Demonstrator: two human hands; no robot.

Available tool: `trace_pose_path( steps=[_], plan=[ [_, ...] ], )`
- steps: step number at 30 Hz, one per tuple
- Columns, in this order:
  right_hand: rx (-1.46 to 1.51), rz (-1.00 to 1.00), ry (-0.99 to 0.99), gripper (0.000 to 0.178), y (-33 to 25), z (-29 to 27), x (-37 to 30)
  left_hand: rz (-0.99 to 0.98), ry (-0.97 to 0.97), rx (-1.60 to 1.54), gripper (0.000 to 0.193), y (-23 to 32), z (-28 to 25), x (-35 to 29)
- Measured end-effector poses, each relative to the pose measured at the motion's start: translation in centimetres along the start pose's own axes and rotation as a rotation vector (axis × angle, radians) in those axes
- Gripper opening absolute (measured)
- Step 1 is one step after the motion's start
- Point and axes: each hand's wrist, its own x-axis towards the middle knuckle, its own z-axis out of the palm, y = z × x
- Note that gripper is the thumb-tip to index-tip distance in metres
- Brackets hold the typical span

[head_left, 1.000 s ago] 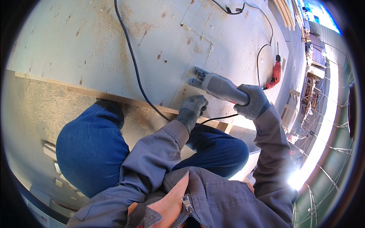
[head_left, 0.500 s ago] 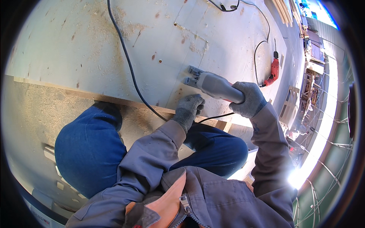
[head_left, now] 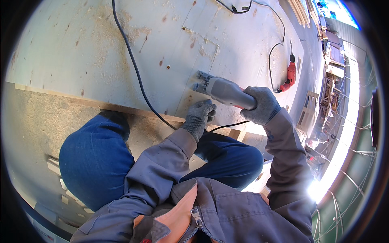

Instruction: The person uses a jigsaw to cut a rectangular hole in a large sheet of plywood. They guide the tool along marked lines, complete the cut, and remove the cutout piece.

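My right hand (head_left: 261, 104), in a grey knit glove, is wrapped round the rear handle of a grey jigsaw (head_left: 227, 91) with red trim. The jigsaw lies over the pale wooden board (head_left: 121, 77), its metal shoe pointing left. Below the jigsaw's front end, my left hand (head_left: 199, 114) rests at the board's near edge, gloved and with its fingers curled in. Whether anything is in those fingers is hidden. A black power cord (head_left: 137, 73) crosses the board and runs down beside the left hand.
Farther right on the board lies a red drill (head_left: 290, 75) with a long bit and its own cord. Sawdust and small holes mark the board. My bent knees (head_left: 97, 160) sit below its near edge, over a dusty floor (head_left: 44, 117). Stacked timber strips (head_left: 299, 14) stand at the far right.
The whole view has shifted slightly, so board, jigsaw and hands appear a little farther left. Both hands keep the same hold and pose.
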Motion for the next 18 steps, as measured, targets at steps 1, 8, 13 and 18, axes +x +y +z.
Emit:
trace_pose_path(
  steps=[1, 8, 13, 18],
  plan=[
    [-0.010, -0.016, 0.006, 0.029, -0.1, 0.0, 0.0, 0.006, 0.006, 0.012, 0.025, 0.1, 0.1, -0.1],
    [-0.036, -0.023, 0.027, 0.026, -0.1, 0.2, 0.2, 0.067, 0.030, -0.016, 0.024, 1.5, 0.2, -0.3],
    [-0.035, -0.032, 0.019, 0.026, -0.3, 0.1, 0.3, 0.073, 0.026, -0.018, 0.021, 1.7, 0.2, -0.3],
    [-0.037, -0.032, -0.003, 0.038, -0.4, 0.1, 0.6, 0.073, 0.021, 0.023, 0.029, 1.7, 0.0, -0.4]
  ],
)
